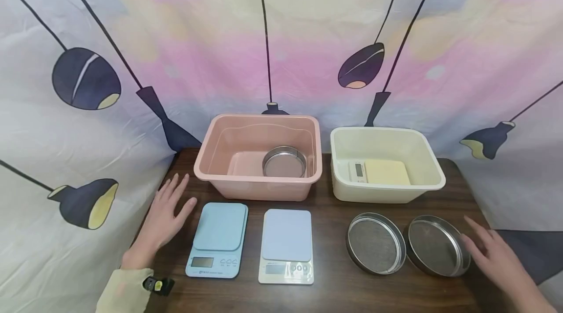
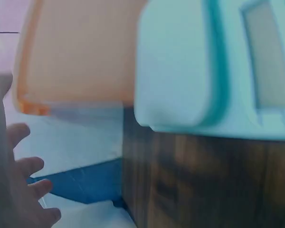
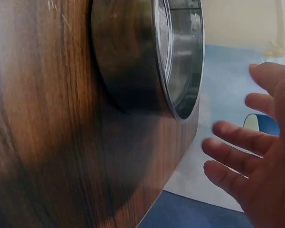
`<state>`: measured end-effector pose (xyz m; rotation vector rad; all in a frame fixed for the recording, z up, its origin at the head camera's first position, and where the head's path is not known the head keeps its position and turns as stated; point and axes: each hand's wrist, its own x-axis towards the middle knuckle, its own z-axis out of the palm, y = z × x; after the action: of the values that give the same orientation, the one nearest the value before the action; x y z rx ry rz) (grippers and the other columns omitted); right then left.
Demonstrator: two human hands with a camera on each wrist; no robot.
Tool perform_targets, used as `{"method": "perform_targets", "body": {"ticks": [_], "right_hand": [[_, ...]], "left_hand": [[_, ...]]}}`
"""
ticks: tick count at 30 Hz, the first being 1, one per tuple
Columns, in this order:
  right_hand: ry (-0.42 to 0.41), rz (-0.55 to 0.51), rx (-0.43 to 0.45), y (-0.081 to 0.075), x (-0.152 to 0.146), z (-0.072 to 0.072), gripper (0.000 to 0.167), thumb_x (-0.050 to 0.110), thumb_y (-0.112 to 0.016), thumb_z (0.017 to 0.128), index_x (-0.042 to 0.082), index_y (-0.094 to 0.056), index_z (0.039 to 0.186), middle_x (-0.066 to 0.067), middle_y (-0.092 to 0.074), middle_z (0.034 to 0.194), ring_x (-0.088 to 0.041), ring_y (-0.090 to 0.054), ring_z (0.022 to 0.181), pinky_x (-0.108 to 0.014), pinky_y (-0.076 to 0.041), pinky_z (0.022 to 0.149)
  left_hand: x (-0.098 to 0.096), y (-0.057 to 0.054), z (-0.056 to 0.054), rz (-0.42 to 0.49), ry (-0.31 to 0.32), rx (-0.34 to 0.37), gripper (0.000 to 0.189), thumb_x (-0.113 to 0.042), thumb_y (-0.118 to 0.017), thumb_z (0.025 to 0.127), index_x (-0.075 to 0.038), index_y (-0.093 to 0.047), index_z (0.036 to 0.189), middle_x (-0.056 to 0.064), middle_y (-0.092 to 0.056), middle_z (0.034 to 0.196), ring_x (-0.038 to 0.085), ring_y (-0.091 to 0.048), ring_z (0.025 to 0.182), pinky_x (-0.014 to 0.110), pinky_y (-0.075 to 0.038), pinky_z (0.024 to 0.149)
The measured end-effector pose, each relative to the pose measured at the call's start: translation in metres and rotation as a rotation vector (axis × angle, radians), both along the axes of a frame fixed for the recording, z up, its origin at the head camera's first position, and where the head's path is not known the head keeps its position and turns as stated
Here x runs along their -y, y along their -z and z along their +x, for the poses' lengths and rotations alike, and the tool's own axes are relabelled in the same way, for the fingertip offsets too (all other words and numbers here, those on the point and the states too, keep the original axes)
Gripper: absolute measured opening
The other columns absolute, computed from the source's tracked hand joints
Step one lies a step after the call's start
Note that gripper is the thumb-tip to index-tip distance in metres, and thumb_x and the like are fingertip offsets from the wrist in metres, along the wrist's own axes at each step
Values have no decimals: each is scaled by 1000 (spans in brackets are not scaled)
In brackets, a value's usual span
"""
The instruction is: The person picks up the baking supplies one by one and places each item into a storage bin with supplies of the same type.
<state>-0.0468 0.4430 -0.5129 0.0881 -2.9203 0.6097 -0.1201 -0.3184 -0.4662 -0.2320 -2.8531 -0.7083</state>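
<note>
My left hand (image 1: 164,214), fingers spread, holds nothing and hovers left of a blue kitchen scale (image 1: 220,227); in the left wrist view the scale (image 2: 180,66) looms close. At the right edge of the table, my right hand (image 1: 494,254) is also spread and holds nothing, beside a round metal sieve (image 1: 433,247). That sieve's dark metal wall (image 3: 128,57) fills the upper part of the right wrist view. A second sieve (image 1: 376,244) lies just left of it. Between the blue scale and the sieves sits a white kitchen scale (image 1: 287,239).
Behind the scales stands a pink basin (image 1: 257,188) with another sieve (image 1: 284,161) inside. A cream basin (image 1: 378,193) to its right holds a scale with a yellow top (image 1: 387,172). The dark wooden table (image 1: 330,279) backs onto a printed curtain (image 1: 220,59).
</note>
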Motion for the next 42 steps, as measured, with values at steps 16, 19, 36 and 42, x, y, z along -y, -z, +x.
{"method": "perform_targets", "body": {"ticks": [16, 19, 36, 42], "right_hand": [[-8, -16, 324, 8, -13, 2, 64, 31, -49, 110, -7, -28, 157, -49, -45, 137, -66, -57, 108, -73, -50, 83], [-18, -32, 325, 11, -15, 4, 64, 28, -48, 110, -4, -22, 160, -50, -41, 140, -69, -55, 109, -74, -50, 83], [-1, -148, 350, 23, -14, 12, 72, 11, -50, 104, 9, -13, 166, 4, -61, 75, -5, -53, 60, -25, -42, 56], [4, -131, 356, 23, -15, 12, 68, 11, -50, 105, 5, -17, 164, 2, -63, 77, -4, -53, 62, -26, -41, 56]], "left_hand": [[-29, -31, -30, 516, 11, 34, 61, -27, -56, 109, -13, -34, 164, 17, -39, 164, 40, -43, 145, 0, -36, 96], [-33, -31, -37, 546, 12, 37, 59, -25, -55, 110, -11, -34, 164, 18, -39, 164, 40, -43, 145, 0, -37, 96], [-40, -32, -49, 596, -46, 75, 54, -18, -51, 110, -3, -38, 160, 25, -43, 159, 16, -59, 124, 3, -46, 87], [-40, -31, -49, 636, -45, 80, 54, -17, -52, 110, -2, -38, 160, 28, -43, 157, -9, -56, 109, 4, -48, 87]]}}
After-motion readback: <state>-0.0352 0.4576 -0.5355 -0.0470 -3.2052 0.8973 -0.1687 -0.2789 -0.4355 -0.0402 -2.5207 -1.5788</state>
